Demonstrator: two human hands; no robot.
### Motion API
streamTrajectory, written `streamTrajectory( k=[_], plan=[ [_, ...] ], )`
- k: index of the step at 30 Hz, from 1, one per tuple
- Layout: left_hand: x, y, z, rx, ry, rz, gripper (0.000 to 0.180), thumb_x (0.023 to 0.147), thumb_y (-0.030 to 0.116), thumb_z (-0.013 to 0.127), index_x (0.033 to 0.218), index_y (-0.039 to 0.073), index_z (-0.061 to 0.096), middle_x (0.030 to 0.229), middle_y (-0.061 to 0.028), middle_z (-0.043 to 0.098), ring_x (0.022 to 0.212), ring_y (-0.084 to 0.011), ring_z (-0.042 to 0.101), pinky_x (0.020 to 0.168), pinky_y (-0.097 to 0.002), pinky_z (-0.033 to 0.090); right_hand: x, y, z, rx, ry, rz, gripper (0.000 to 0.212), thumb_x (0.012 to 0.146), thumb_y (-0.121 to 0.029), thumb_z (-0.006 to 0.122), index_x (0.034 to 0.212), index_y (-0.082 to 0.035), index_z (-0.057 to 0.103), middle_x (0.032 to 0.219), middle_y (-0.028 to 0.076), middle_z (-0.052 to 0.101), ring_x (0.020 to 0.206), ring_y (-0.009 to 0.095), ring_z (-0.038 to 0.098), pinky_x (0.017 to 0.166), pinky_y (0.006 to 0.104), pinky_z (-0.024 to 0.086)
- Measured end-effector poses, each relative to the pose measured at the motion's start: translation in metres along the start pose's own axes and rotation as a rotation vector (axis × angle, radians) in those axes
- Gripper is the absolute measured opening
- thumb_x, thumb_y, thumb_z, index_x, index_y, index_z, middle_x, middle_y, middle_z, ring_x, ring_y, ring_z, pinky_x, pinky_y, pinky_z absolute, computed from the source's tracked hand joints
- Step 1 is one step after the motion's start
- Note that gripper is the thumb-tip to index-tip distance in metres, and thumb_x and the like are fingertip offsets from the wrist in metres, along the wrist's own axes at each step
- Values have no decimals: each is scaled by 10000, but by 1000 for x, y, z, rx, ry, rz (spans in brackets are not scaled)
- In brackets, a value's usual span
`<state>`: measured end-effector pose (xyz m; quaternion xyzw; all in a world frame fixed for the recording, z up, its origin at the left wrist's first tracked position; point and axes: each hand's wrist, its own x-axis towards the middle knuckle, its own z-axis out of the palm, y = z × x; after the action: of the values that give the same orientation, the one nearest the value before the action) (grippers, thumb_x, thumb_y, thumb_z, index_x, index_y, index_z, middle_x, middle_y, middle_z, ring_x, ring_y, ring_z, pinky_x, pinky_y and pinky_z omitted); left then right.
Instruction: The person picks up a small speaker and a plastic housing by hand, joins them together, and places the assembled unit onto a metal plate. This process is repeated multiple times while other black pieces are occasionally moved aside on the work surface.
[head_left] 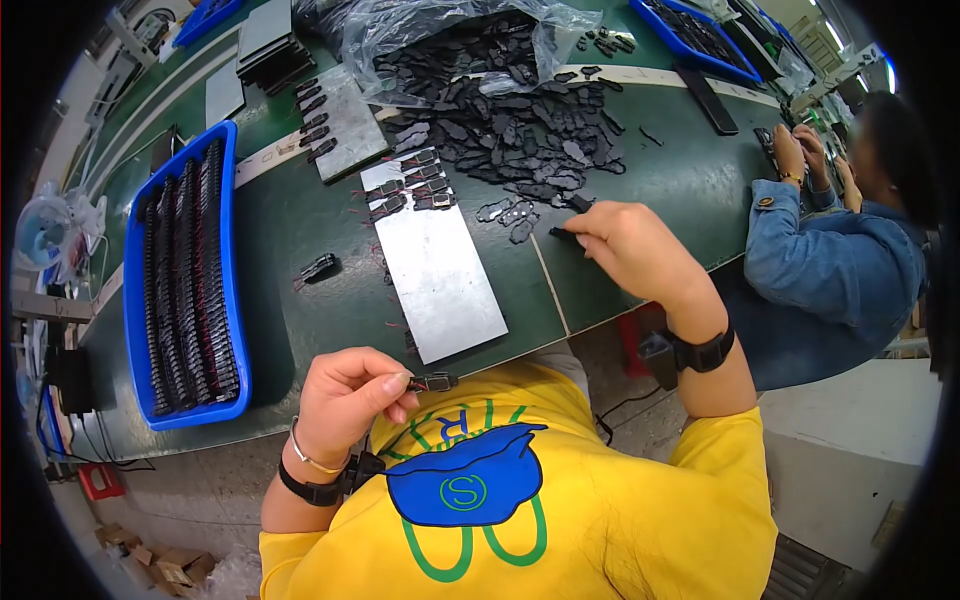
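Observation:
My left hand (352, 398) is near the front table edge, thumb and fingers pinched on a small black speaker module (437, 382) with a pale rectangular face. Farther right, my right hand (640, 250) is closed over the table, gripping a slim black piece (563, 235) whose kind I cannot make out. Just left of those fingers lie several flat dark parts with light spots (517, 216). Between my hands is a pale metal plate (445, 285), with several wired black modules (428, 185) in rows at its far end. A single module (317, 268) rests left of the plate.
A blue tray (236, 300) of black modules in rows stands at left. A heap of black flat parts (500, 130) spreads from a clear plastic bag (440, 30). Another plate (345, 130) carries modules. At right, a person in a denim jacket (835, 265) works with both hands.

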<state>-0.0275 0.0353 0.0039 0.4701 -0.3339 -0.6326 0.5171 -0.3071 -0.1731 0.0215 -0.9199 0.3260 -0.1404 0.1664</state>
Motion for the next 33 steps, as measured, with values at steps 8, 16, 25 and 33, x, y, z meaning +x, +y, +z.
streamTrajectory(
  k=[8,16,25,33],
  plan=[
    [0,-1,1,3,4,9,106,896,62,618,869,-35,647,739,-128,681,559,-130,625,523,-233,527,-6,0,3,-3,29,-1,193,776,-28,651,962,22,664,857,160,614,714,311,624,680,379,512],
    [3,3,5,13,106,-117,119,911,73,607,907,-40,646,759,-121,682,585,-124,630,538,-221,518,5,-6,7,-52,-32,93,197,727,-3,673,922,14,656,816,132,592,659,247,624,632,334,506],
    [7,0,4,-9,113,-132,143,927,113,616,931,-24,657,762,-99,685,587,-105,630,532,-207,505,-26,-22,30,450,298,233,200,713,40,678,909,24,642,843,108,602,697,179,599,652,243,479],
    [8,-1,5,19,119,-125,148,930,124,619,937,-16,668,762,-92,689,588,-98,631,526,-201,502,-15,-100,28,464,158,-299,281,663,35,753,920,8,642,907,136,633,738,239,622,657,290,508]
  ],
)
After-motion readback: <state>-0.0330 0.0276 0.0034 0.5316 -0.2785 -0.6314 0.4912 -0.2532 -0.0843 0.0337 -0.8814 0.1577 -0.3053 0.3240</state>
